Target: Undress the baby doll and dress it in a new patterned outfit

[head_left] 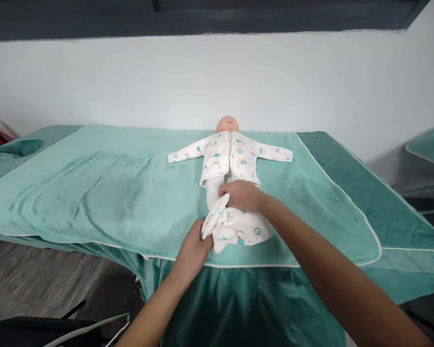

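A baby doll [227, 124] lies on its back on a teal towel [104, 193], head toward the wall, arms spread. It wears a white printed top [235, 159], open at the front. Bunched white printed trousers [238, 231] lie over its legs near the towel's front edge. My left hand [193, 250] grips the lower left edge of the trousers. My right hand [242, 195] pinches their upper edge near the doll's waist. One white doll leg [212, 192] shows bare beside my right hand.
The towel covers a table draped in darker green cloth [379, 193] that stands against a white wall. A folded green cloth [20, 146] lies at the far left. Another covered table [430, 144] is at the right edge. Dark floor and cables [90, 327] show lower left.
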The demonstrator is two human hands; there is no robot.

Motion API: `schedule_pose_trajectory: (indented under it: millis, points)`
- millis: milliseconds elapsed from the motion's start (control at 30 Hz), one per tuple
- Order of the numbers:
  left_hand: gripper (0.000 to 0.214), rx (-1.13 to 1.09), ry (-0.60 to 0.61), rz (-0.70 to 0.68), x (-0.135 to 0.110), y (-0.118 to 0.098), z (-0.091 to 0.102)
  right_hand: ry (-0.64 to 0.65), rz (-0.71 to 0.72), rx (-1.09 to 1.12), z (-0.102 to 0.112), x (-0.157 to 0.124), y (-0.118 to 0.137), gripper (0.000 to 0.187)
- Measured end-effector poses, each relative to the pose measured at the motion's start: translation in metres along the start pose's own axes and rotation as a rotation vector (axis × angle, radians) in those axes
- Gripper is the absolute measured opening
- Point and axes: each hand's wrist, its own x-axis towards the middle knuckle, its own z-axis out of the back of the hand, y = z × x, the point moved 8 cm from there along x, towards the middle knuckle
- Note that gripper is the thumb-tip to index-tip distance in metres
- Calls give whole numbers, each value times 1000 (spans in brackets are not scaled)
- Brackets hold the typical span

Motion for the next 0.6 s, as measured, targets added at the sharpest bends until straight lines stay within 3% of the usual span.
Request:
schedule_pose_trajectory:
  millis: [167,400,600]
  points:
    - [9,111,76,-27,20,-12,6,-20,4,10,0,-1,3,13]
    - [9,12,-30,-173,57,-21,24,-7,0,172,3,-2,0,9]
    - [17,16,-150,-291,84,-27,35,73,-30,222,-1,-1,-3,23]
